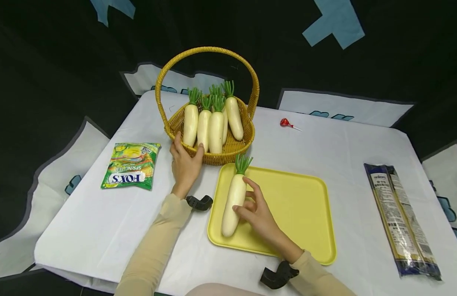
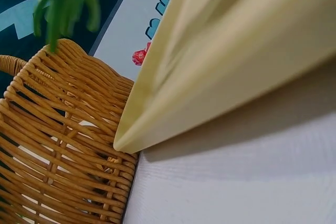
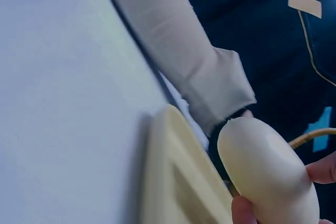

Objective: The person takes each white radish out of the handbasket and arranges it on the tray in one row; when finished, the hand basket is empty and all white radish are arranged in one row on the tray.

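Note:
A white radish (image 1: 235,201) with a green leafy top lies in the grip of my right hand (image 1: 258,207), over the left side of the yellow tray (image 1: 295,176). In the right wrist view the radish (image 3: 265,169) shows its rounded end, pinched between fingers and thumb. My left hand (image 1: 186,164) grips the front-left rim of the wicker basket (image 1: 228,158). Several more white radishes (image 1: 216,131) stand in that basket, leafy tops up. The left wrist view shows the basket's woven side (image 2: 58,145) close up, but not the left fingers.
A green snack bag (image 1: 132,166) lies left of the basket. A red lollipop (image 1: 285,122) is at the back right. Long packaged noodles (image 1: 400,218) lie near the right edge of the white-covered table (image 1: 84,230). The basket's tall handle (image 1: 209,49) arches above it.

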